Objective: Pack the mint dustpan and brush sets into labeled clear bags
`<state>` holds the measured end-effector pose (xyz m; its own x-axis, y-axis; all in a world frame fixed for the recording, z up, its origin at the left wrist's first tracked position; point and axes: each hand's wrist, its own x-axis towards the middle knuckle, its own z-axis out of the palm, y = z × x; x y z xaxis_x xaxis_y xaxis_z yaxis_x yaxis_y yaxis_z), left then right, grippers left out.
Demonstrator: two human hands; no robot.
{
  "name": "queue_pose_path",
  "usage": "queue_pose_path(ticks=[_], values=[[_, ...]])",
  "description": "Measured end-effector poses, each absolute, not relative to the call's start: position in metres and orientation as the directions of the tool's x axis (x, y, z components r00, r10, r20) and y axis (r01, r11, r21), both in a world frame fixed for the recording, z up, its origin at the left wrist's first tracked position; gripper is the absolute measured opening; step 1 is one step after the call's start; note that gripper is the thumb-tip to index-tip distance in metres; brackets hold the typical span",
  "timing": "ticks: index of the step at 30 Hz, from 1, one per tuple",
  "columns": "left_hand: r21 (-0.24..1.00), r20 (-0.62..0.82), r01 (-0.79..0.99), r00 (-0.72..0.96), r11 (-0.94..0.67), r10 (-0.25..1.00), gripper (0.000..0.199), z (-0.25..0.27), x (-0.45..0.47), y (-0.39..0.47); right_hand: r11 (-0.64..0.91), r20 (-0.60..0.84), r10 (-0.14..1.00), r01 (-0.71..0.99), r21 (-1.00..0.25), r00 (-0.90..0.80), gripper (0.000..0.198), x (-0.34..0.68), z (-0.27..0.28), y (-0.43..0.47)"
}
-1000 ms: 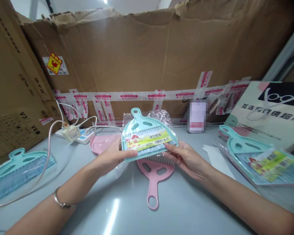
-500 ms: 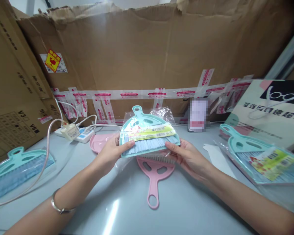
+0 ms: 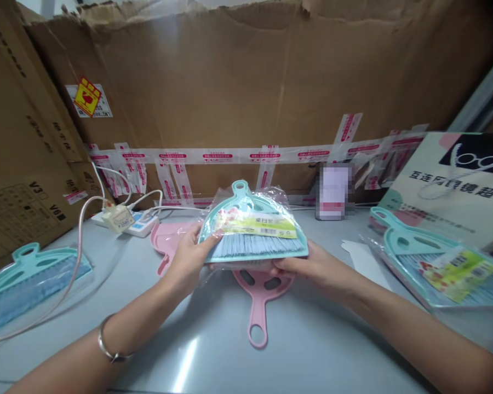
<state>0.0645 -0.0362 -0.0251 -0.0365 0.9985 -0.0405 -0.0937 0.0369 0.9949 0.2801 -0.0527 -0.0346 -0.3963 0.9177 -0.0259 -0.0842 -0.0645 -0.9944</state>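
A turquoise dustpan and brush set (image 3: 252, 224) in clear plastic wrap is held above the table between both hands. Its yellow-green label faces me, with pale blue bristles below. My left hand (image 3: 191, 254) grips the left edge, thumb on the front. At the lower right corner, my right hand (image 3: 302, 265) is closed on the set, its thumb along the bottom edge and its other fingers mostly hidden. Beneath the set lies a pink brush (image 3: 258, 306), handle towards me, its upper part covered. A pink dustpan (image 3: 168, 241) shows partly behind my left hand.
Wrapped turquoise sets lie at the left (image 3: 33, 279) and right (image 3: 439, 260). A power strip (image 3: 143, 224) with cables stands at the back left. A phone (image 3: 332, 191) leans against a large cardboard box (image 3: 246, 82). A printed white box (image 3: 447, 186) stands at the right.
The wrapped set has turned slightly and its top has shifted right. My right thumb has moved from the bristle front down to the bottom edge. More of the pink dustpan shows.
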Motion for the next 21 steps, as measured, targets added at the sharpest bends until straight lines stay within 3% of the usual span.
queue_pose_path(ticks=[3,7,13,15,21], values=[[0.998,-0.047,-0.047,-0.075,0.043,0.996,0.041,-0.029,0.064,-0.034,-0.085,-0.005,0.918,-0.184,-0.979,-0.397,0.058,0.277,-0.033,-0.056],[0.999,0.009,0.052,-0.102,-0.003,0.995,0.041,-0.028,0.061,-0.034,-0.128,-0.029,0.934,-0.261,-0.957,-0.355,0.049,0.271,-0.033,-0.057],[0.998,0.047,-0.057,0.206,-0.036,0.977,0.052,-0.019,0.059,-0.036,-0.154,-0.094,0.975,-0.301,-0.941,-0.204,0.027,0.269,-0.039,-0.05],[0.995,0.077,-0.084,0.223,-0.06,0.972,0.054,-0.018,0.059,-0.037,-0.14,-0.089,0.979,-0.293,-0.946,-0.182,0.026,0.27,-0.041,-0.05],[0.999,-0.033,0.021,0.068,0.031,0.997,0.024,-0.023,0.061,-0.035,-0.104,-0.07,0.991,-0.318,-0.942,-0.118,0.024,0.267,-0.045,-0.051]])
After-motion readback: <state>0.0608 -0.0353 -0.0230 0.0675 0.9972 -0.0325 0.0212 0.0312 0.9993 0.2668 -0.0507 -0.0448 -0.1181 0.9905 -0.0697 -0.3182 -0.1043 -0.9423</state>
